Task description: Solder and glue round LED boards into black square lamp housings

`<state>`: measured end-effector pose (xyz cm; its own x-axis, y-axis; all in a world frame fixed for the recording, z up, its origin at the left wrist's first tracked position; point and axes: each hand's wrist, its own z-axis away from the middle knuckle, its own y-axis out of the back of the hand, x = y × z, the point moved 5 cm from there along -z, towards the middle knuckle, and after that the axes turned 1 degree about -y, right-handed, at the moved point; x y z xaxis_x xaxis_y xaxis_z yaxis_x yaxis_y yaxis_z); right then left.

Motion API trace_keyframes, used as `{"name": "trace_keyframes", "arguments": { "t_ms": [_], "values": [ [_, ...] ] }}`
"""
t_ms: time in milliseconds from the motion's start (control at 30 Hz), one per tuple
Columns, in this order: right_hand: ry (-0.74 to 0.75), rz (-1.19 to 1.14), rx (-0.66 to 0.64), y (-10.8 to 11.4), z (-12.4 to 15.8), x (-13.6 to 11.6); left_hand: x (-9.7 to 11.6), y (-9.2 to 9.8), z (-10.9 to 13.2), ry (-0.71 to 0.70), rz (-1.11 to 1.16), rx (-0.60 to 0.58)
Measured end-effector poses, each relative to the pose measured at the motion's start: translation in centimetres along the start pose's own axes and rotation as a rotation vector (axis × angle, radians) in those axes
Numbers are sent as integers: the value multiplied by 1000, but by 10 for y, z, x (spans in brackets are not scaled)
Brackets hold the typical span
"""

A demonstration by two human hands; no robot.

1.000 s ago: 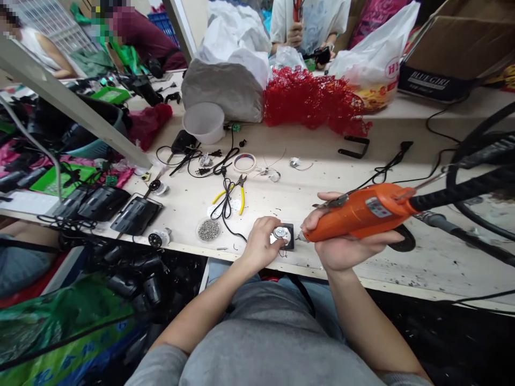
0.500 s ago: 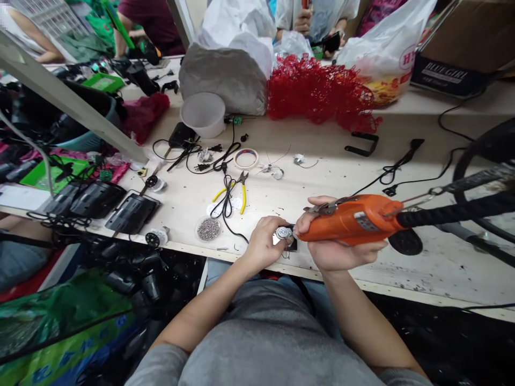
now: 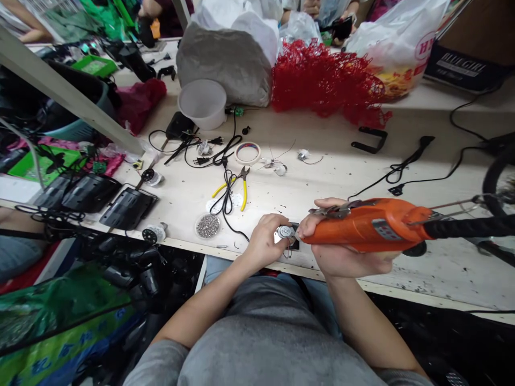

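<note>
My right hand [image 3: 346, 252] is wrapped round an orange electric screwdriver [image 3: 370, 231], held level with its tip pointing left. The tip meets a small round silver motor [image 3: 285, 232] that sits on a black square part [image 3: 295, 242] near the table's front edge. My left hand [image 3: 263, 241] pinches that motor from the left, fingers curled around it. A black cable [image 3: 470, 227] runs from the screwdriver's rear off to the right.
A dish of small screws [image 3: 208, 226] lies left of my left hand, with yellow-handled pliers [image 3: 241, 185], a tape roll [image 3: 247, 153] and black wires behind. Black housings [image 3: 127, 206] sit at the left, a white bowl [image 3: 202, 103] and red mesh [image 3: 325, 83] at the back. Other people's hands show beyond.
The screwdriver tip has moved left from beside the black part onto the silver motor. My left hand has stayed on the motor. The view has tilted slightly downward.
</note>
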<state>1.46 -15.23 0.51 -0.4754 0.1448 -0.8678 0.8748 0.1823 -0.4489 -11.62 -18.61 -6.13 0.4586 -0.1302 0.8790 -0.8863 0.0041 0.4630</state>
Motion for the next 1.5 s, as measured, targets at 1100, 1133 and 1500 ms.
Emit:
{"name": "trace_keyframes", "arguments": {
  "t_ms": [1100, 1133, 1500],
  "values": [
    [-41, -63, -194, -11, 2, -3, -4, -5, 0, -49, -8, 62],
    [-38, -78, -199, -12, 2, -2, -5, -6, 0, -52, -18, 66],
    [-10, -119, -274, -11, 1, 3, 0, -4, -2, -46, -46, 25]
  ]
}}
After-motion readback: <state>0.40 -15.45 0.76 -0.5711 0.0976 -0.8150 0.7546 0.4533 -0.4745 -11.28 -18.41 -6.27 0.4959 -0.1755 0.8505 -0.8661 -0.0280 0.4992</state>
